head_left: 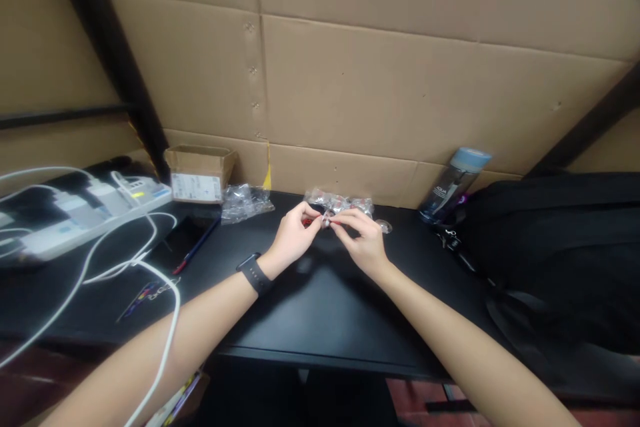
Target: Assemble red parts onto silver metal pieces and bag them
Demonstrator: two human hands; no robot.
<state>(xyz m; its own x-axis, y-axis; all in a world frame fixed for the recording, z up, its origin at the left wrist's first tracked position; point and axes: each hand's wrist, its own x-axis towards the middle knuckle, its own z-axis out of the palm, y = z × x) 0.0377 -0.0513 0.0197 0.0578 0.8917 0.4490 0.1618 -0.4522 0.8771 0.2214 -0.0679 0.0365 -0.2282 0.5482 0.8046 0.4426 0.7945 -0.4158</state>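
Observation:
My left hand (296, 235), with a black watch on its wrist, and my right hand (364, 239) meet above the black table. Both have thumb and fingers pinched together on a small shiny piece (326, 219) with some red by it. Fingers cover most of it, so its kind does not show. Just behind the hands lie several clear plastic packets (345, 201) with red and silver contents. A small clear round piece (384, 226) rests to the right of my right hand.
At left are a white power strip (95, 213) with cables, a pen (196, 245), a keyring (147, 295), an open cardboard box (200, 170) and crumpled plastic (246, 203). On the right stand a bottle (453, 183) and a black bag (560, 253). Cardboard (350, 80) walls the back.

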